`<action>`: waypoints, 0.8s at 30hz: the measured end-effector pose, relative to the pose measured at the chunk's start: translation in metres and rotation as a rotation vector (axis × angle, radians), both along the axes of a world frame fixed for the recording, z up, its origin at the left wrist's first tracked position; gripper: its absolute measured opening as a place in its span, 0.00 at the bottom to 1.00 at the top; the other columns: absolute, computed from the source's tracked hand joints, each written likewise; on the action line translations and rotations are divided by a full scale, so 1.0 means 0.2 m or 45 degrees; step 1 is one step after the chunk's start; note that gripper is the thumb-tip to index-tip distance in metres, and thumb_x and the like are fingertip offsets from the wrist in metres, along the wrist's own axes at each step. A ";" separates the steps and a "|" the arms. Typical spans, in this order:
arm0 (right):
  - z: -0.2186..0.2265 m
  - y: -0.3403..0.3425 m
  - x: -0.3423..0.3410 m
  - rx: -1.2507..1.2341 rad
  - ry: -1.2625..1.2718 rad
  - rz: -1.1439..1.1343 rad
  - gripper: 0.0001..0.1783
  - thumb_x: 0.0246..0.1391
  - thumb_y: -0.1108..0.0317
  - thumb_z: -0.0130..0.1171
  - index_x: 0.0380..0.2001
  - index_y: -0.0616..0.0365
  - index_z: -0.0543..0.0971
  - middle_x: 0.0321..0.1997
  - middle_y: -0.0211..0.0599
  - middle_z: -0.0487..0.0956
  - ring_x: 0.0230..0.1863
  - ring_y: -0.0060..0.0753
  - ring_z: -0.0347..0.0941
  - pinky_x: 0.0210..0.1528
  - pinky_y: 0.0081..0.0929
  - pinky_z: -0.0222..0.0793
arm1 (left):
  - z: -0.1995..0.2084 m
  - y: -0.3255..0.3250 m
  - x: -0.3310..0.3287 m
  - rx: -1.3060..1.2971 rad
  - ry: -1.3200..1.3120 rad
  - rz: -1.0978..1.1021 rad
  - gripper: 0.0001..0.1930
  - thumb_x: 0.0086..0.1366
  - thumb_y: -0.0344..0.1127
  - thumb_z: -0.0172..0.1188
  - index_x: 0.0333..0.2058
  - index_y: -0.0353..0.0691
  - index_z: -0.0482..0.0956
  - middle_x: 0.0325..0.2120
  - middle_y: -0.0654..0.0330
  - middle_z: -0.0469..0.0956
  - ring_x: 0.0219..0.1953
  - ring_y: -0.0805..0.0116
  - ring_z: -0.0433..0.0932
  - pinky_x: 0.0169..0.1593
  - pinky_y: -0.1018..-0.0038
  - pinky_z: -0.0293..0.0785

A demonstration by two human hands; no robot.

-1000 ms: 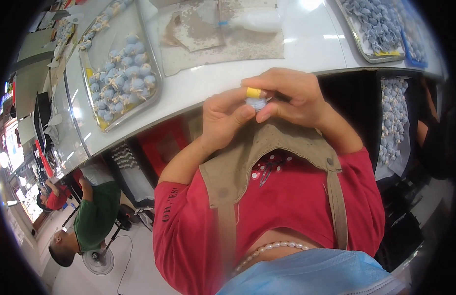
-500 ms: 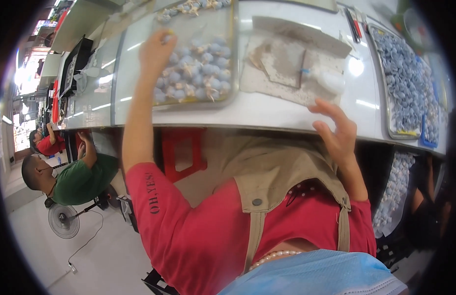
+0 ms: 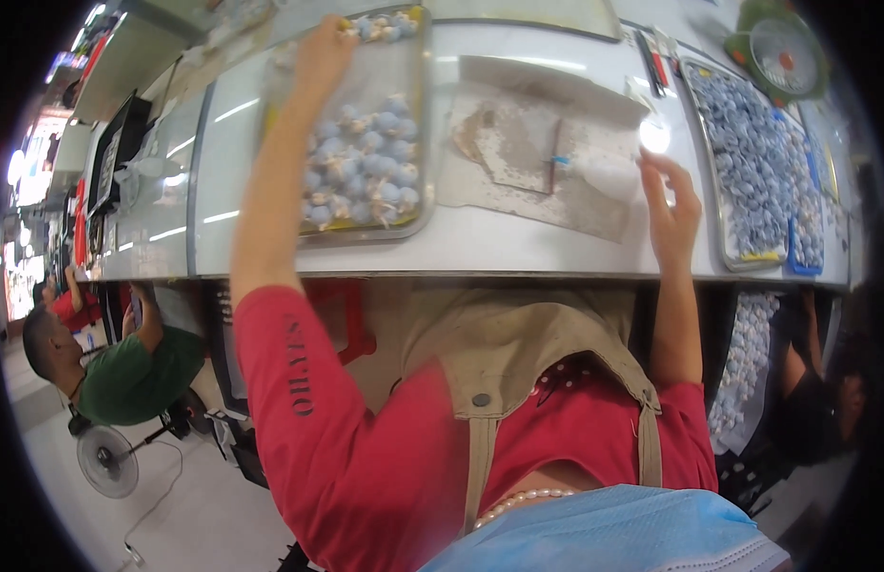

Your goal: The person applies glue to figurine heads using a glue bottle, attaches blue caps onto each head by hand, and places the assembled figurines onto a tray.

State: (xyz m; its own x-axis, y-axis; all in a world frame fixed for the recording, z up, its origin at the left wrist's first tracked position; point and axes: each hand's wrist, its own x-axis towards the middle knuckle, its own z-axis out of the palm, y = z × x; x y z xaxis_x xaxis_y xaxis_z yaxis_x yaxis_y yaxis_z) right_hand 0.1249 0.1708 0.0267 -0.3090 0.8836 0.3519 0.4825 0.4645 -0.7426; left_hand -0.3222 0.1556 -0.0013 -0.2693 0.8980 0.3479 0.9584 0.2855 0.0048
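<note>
My left hand [image 3: 325, 52] reaches to the far end of a shallow tray [image 3: 424, 133]. Its fingers are pinched together beside a small row of pale blue balls [image 3: 389, 27]; whatever they hold is too blurred to name. A larger heap of pale blue balls with beige tufts [image 3: 365, 167] covers the tray's near part. My right hand [image 3: 673, 210] is held over the table with fingers bent and the thumb apart from them. Next to its fingertips, a blurred white object with a blue tip [image 3: 609, 177] lies on a stained grey sheet [image 3: 518, 205].
Farther right stands a tray of bluish pieces [image 3: 751, 153], with a blue-edged tray [image 3: 806, 246] beside it. Pen-like tools [image 3: 651, 65] and a green round-dialled scale [image 3: 780, 57] are at the back. A person in green [image 3: 142, 377] sits at the left near a fan [image 3: 106, 461].
My left hand has moved farther along the tray, up to the far row of balls. The right hand has come nearer the white object, its fingers drawn closer together. The view has shifted slightly.
</note>
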 end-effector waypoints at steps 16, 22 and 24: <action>-0.10 -0.24 0.27 -0.617 0.340 0.045 0.15 0.47 0.62 0.60 0.33 0.61 0.71 0.26 0.34 0.71 0.30 0.22 0.68 0.30 0.18 0.63 | 0.01 -0.71 1.62 -0.180 -3.125 -0.058 0.21 0.56 0.27 0.57 0.50 0.36 0.67 0.41 0.59 0.73 0.38 0.72 0.75 0.37 0.84 0.73; -0.04 -0.36 0.47 -0.153 0.218 0.169 0.13 0.40 0.69 0.63 0.30 0.62 0.72 0.30 0.36 0.69 0.30 0.26 0.66 0.33 0.18 0.62 | -0.04 -0.76 1.71 -0.063 -2.826 -0.132 0.20 0.57 0.26 0.57 0.49 0.34 0.68 0.40 0.58 0.74 0.35 0.76 0.74 0.35 0.86 0.69; 0.01 -0.36 0.49 -0.041 0.078 0.209 0.14 0.37 0.69 0.65 0.28 0.62 0.73 0.29 0.35 0.69 0.30 0.27 0.65 0.33 0.18 0.61 | -0.05 -0.78 1.72 0.031 -2.720 -0.128 0.20 0.57 0.24 0.57 0.49 0.32 0.68 0.42 0.57 0.74 0.34 0.77 0.73 0.36 0.85 0.69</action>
State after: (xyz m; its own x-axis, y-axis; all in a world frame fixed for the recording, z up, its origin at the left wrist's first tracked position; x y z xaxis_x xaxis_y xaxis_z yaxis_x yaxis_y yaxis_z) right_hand 0.2224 0.0983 0.0285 -0.4293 0.8339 0.3469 0.3555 0.5091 -0.7838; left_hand 0.0227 -0.0007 -0.0109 -0.1286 0.9319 -0.3392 -0.5132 0.2302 0.8268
